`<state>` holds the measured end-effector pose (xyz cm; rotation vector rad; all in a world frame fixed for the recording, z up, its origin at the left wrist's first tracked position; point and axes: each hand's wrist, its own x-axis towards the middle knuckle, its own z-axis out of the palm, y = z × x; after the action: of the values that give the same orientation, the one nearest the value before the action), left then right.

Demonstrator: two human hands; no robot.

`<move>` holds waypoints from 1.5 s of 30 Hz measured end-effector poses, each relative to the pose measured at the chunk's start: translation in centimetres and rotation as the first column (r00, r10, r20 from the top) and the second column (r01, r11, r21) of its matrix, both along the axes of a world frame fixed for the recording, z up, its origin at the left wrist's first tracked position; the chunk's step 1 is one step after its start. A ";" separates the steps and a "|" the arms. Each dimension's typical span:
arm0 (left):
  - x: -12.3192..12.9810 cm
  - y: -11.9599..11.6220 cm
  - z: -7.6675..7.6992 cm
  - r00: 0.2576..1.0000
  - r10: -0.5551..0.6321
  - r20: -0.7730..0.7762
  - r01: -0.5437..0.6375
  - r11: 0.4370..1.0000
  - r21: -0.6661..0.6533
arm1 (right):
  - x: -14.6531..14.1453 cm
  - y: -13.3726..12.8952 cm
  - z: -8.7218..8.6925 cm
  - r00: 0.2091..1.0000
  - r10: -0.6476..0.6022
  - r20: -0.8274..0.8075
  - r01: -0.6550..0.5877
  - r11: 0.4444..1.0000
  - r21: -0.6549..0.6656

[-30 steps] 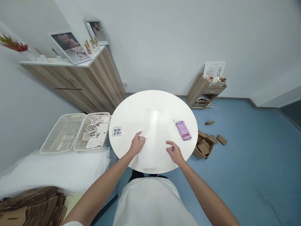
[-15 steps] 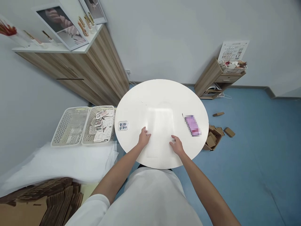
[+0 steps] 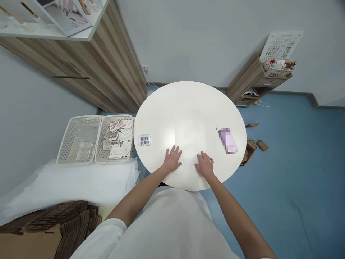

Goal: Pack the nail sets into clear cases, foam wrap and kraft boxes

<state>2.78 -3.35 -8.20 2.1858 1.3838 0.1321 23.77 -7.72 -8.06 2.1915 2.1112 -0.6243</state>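
Observation:
A thin, whitish see-through sheet (image 3: 190,142) lies on the round white table (image 3: 188,97); its edges are faint against the glossy top. My left hand (image 3: 172,160) rests flat with spread fingers over the sheet's left side. Across from it, my right hand (image 3: 205,165) is palm down at the right side, fingers apart and slightly bent. Neither hand grips anything. Left of my hands sits a small clear pack with dark oval pieces (image 3: 145,140). To the right lies a purple, pixelated object (image 3: 228,140), its kind blurred out.
Two white baskets stand at the left: one holding printed card packs (image 3: 118,140), the other with clear plastic pieces (image 3: 84,144). Milky sheets (image 3: 81,183) and folded cardboard (image 3: 72,230) lie below them. A cardboard box (image 3: 249,151) is on the floor right of the table.
Both hands have lowered and flattened onto the sheet, with the left fingers spreading out. The camera view has shifted slightly, moving the table right and up in the picture.

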 end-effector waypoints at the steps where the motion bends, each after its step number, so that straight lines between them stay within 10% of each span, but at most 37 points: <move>1: -0.1 0.2 0.1 0.999 0.017 0.041 -0.016 1.000 -0.016 | -0.1 0.2 0.1 1.000 -0.016 -0.004 0.016 1.000 0.015; 6: -3.0 0.6 1.2 0.950 0.273 0.155 -0.265 0.962 -0.067 | -2.5 2.6 1.1 0.992 -0.052 -0.119 0.063 0.993 0.096; 12: -10.8 2.1 1.1 0.657 0.735 0.166 -0.726 0.676 -0.123 | -10.1 7.9 2.3 0.862 -0.007 -0.506 -0.014 0.999 -0.039; 18: -15.0 3.7 -0.1 0.489 0.859 0.155 -0.792 0.511 -0.334 | -19.0 11.0 1.7 0.613 -0.174 -0.771 -0.119 0.944 -0.308; 28: -14.2 2.8 -0.3 0.518 0.807 0.283 -0.706 0.590 -0.392 | -21.2 10.7 2.3 0.487 -0.330 -0.808 -0.059 0.911 -0.407; 37: -6.5 0.6 1.8 0.727 0.522 0.446 -0.349 0.840 -0.415 | -9.2 5.4 3.7 0.475 -0.368 -0.800 0.182 0.930 -0.319; 45: 0.0 -2.1 2.6 0.847 0.354 0.397 -0.135 0.865 -0.483 | -0.9 -0.2 4.1 0.508 -0.417 -0.754 0.269 0.908 -0.321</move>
<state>2.74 -5.48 -5.57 1.4606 1.2545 0.3875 22.90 -7.92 -3.92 2.5104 1.6916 -2.1297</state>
